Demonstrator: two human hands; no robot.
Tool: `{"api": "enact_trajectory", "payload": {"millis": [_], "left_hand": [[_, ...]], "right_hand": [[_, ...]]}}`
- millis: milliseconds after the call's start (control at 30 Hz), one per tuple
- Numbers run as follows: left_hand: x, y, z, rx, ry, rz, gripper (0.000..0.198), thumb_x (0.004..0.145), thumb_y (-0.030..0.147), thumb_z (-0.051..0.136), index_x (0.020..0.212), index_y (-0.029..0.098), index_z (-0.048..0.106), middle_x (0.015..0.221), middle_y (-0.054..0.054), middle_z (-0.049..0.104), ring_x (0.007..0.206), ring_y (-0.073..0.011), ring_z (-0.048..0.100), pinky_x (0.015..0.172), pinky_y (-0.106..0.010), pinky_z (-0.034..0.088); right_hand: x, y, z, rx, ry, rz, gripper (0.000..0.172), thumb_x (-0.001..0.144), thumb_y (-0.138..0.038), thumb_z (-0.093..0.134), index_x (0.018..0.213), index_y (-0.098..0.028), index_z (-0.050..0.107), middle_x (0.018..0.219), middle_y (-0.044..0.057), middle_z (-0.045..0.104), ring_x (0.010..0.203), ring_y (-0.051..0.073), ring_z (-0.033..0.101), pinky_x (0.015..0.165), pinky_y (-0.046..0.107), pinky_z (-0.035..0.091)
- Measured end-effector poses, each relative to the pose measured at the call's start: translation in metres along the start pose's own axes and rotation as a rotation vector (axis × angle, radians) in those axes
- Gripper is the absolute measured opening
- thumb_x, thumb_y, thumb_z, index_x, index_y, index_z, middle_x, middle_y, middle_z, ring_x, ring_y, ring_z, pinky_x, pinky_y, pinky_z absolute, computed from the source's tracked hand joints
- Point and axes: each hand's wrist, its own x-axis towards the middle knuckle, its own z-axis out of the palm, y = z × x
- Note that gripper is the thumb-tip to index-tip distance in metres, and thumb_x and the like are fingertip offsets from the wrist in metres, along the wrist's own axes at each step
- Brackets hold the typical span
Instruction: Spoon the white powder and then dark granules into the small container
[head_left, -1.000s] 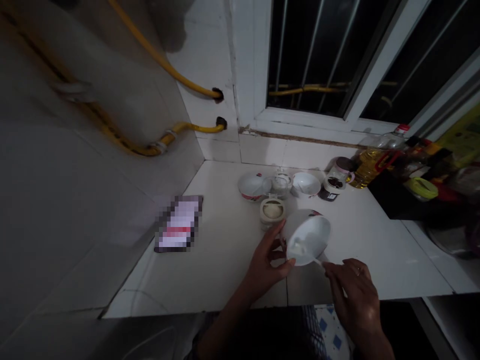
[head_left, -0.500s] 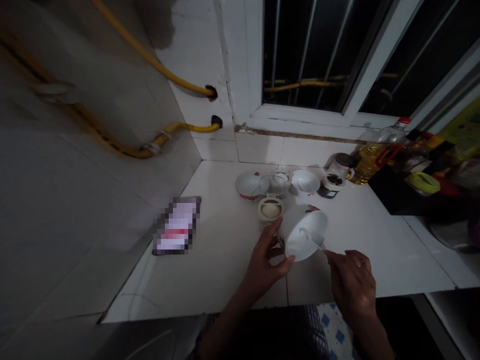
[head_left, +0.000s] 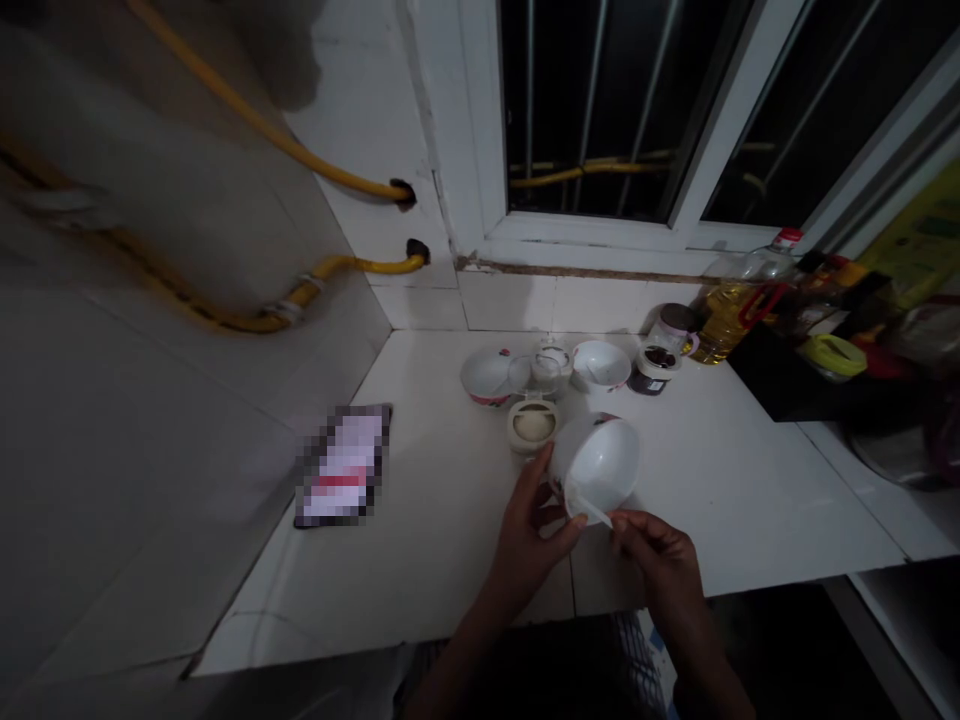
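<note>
A white bowl (head_left: pixel 609 462) with a floral pattern on its outside is tilted toward me above the counter. My left hand (head_left: pixel 525 535) grips it from the left, thumb at the rim and fingers around the outside. Between the fingertips of my right hand (head_left: pixel 656 555) is the handle of a white spoon (head_left: pixel 594 510), whose head lies inside the bowl near its lower left edge. What the bowl contains is hard to make out. Just behind my left fingertips stands an open-lidded seasoning jar (head_left: pixel 534 424) with pale contents.
Behind are two more bowls, one left (head_left: pixel 491 378) and one right (head_left: pixel 602 366), a clear jar (head_left: pixel 550 362) and a dark-filled jar (head_left: pixel 655 370). An oil bottle (head_left: pixel 731 305) stands back right. A pixelated flat object (head_left: pixel 345 468) lies left by the wall.
My right hand has moved left and slightly down with the spoon, bringing its head to the bowl's lower left side. My left hand keeps the bowl tilted. The camera view has shifted slightly.
</note>
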Motion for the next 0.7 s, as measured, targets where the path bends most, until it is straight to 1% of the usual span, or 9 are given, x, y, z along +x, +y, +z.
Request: {"api": "enact_trajectory", "payload": {"millis": [67,167,333,500,600,700], "left_hand": [[-0.001,-0.001,0.0,-0.03,0.0,-0.014,0.084,0.069,0.029,0.078,0.145,0.032,0.043,0.151,-0.008,0.042,0.105,-0.0186,0.065,0.081,-0.027,0.06],[-0.002,-0.003,-0.002,-0.073,-0.017,-0.05,0.087,0.069,0.031,0.079,0.147,0.031,0.04,0.152,-0.01,0.042,0.099,-0.0176,0.066,0.08,-0.027,0.06],[-0.001,-0.007,-0.003,-0.152,-0.074,-0.066,0.089,0.071,0.032,0.078,0.15,0.027,0.037,0.145,-0.013,0.051,0.102,-0.0204,0.067,0.082,-0.027,0.059],[0.0,-0.011,-0.004,-0.175,-0.058,-0.102,0.093,0.068,0.036,0.081,0.15,0.024,0.037,0.142,-0.014,0.053,0.107,-0.0246,0.066,0.083,-0.029,0.058],[0.0,-0.012,-0.004,-0.194,-0.067,-0.123,0.094,0.067,0.038,0.081,0.15,0.024,0.037,0.139,-0.015,0.055,0.104,-0.0242,0.066,0.082,-0.03,0.058],[0.001,-0.013,-0.004,-0.218,-0.091,-0.166,0.099,0.065,0.041,0.083,0.15,0.022,0.037,0.131,-0.014,0.06,0.099,-0.0233,0.067,0.079,-0.029,0.058]], "right_hand": [[0.004,0.0,0.002,0.046,0.015,0.01,0.034,0.068,-0.053,0.077,0.064,-0.019,0.077,0.054,0.003,0.064,0.057,0.016,0.056,0.061,0.029,0.049],[0.008,-0.005,0.001,0.05,0.023,-0.006,0.033,0.067,-0.052,0.077,0.071,-0.02,0.08,0.053,0.003,0.064,0.056,0.017,0.055,0.059,0.029,0.049],[0.011,-0.02,-0.009,-0.018,0.054,-0.064,0.029,0.067,-0.049,0.077,0.069,-0.02,0.079,0.052,0.002,0.064,0.054,0.016,0.054,0.058,0.029,0.049],[0.011,-0.035,-0.022,-0.091,0.073,-0.09,0.028,0.071,-0.048,0.076,0.074,-0.02,0.08,0.055,0.002,0.065,0.054,0.016,0.055,0.055,0.028,0.048],[0.014,-0.045,-0.028,-0.115,0.063,-0.11,0.028,0.073,-0.047,0.075,0.075,-0.02,0.08,0.055,0.002,0.064,0.054,0.015,0.054,0.055,0.027,0.048],[0.023,-0.054,-0.028,-0.112,0.048,-0.142,0.028,0.073,-0.047,0.076,0.077,-0.019,0.08,0.055,0.002,0.064,0.054,0.014,0.052,0.053,0.026,0.047]]}}
